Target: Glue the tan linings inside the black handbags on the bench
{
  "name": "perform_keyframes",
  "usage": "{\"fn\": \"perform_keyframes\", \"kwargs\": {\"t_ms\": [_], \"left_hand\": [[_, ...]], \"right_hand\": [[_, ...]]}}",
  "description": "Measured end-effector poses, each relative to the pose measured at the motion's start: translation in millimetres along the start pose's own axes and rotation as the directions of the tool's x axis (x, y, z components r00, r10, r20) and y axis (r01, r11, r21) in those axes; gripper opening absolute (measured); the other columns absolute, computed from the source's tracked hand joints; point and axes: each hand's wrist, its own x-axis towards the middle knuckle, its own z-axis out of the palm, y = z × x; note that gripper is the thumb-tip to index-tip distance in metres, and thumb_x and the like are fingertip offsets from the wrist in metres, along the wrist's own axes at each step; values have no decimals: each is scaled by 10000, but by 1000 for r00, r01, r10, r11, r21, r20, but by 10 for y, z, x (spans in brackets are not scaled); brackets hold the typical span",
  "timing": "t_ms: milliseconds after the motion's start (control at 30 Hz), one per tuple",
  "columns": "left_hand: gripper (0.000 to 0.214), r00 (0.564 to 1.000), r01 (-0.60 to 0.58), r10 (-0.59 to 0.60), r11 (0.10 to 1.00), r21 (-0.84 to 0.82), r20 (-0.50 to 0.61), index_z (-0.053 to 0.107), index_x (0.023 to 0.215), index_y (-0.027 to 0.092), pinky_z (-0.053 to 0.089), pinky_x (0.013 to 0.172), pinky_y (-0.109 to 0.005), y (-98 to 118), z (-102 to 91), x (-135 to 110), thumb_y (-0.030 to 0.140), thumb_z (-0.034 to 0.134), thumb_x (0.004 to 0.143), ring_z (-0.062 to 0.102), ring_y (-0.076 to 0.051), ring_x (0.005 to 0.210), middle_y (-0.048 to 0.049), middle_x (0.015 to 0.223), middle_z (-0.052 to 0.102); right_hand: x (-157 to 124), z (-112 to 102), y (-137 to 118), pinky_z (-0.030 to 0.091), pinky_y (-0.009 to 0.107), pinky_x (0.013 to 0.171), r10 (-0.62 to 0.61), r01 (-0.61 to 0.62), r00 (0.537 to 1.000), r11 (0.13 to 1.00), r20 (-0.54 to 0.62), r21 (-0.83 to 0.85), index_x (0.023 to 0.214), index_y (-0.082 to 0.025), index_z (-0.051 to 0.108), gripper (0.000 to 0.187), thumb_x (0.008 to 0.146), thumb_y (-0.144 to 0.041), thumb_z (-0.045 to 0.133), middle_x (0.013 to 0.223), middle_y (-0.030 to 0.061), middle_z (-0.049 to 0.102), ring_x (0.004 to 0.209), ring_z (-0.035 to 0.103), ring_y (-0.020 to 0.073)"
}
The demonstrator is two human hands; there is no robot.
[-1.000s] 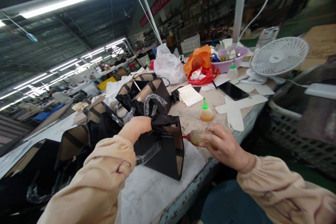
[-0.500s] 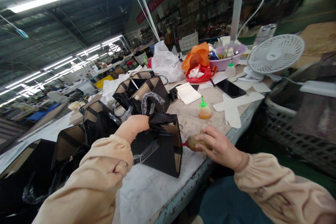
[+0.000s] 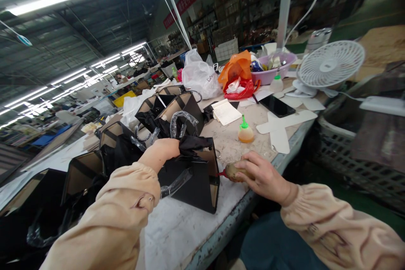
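Observation:
My left hand [image 3: 164, 150] is closed on the black lining of an open black handbag [image 3: 196, 185] that stands on the worktable [image 3: 190, 228]. My right hand [image 3: 259, 175] grips a brownish glue bottle [image 3: 234, 171] with a red nozzle. The nozzle points at the bag's right side and touches or nearly touches it. The bag's clear-wrapped handle hangs down its front.
Several more black bags [image 3: 167, 114] line the table to the left. A second glue bottle [image 3: 246, 132] with a green cap, white cut-out shapes [image 3: 281, 128], a phone [image 3: 278, 105], a notepad [image 3: 226, 112], a white fan [image 3: 330, 65] and plastic bags [image 3: 202, 76] lie beyond. A crate [image 3: 357, 164] stands at the right.
My right hand has lowered the glue bottle to the tabletop and moved it slightly left, closer to the bag's side. My left hand keeps its hold.

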Motion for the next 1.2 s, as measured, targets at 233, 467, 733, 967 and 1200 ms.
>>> {"fn": "perform_keyframes", "kwargs": {"t_ms": [233, 467, 733, 967, 1200], "left_hand": [[407, 1000, -6, 6, 1000, -16, -14, 691, 1096, 117, 514, 858, -467, -6, 34, 31, 393, 511, 858, 655, -379, 1027, -242, 1105, 695], [367, 1000, -18, 17, 999, -39, -25, 692, 1064, 109, 510, 825, -471, 5, 31, 53, 361, 529, 852, 660, -381, 986, -245, 1073, 703], [350, 999, -27, 24, 997, -68, -49, 705, 1025, 104, 502, 828, -461, 16, 31, 30, 363, 529, 869, 666, -373, 982, -244, 1060, 706], [368, 1000, -3, 1, 998, -65, -30, 696, 1083, 79, 490, 865, -461, 48, -11, 44, 325, 522, 870, 656, -367, 1029, -254, 1107, 691], [322, 999, -32, 29, 996, -80, -38, 718, 1023, 95, 493, 835, -456, 18, 9, 137, 301, 569, 825, 667, -357, 974, -246, 1065, 705]], "right_hand": [[36, -47, 94, 508, 371, 734, -48, 40, 990, 997, -133, -59, 1087, -163, 576, 168, 921, -168, 606, 987, 106, 529, 889, 542, 238], [143, -96, 123, 512, 395, 769, -69, 49, 972, 994, -226, -93, 1127, -171, 562, 244, 897, -135, 636, 1014, 110, 518, 903, 541, 244], [287, -132, 179, 511, 397, 786, -95, 64, 943, 992, -318, -105, 1123, -173, 552, 249, 894, -124, 638, 1031, 114, 518, 931, 542, 246], [309, -170, 224, 507, 413, 819, -61, 26, 935, 994, -350, -103, 1128, -183, 552, 246, 900, -135, 630, 1048, 109, 513, 958, 538, 249], [245, -152, 272, 509, 408, 824, 19, -40, 938, 998, -345, -52, 1126, -201, 551, 200, 932, -180, 596, 1047, 98, 515, 970, 543, 245]]}}
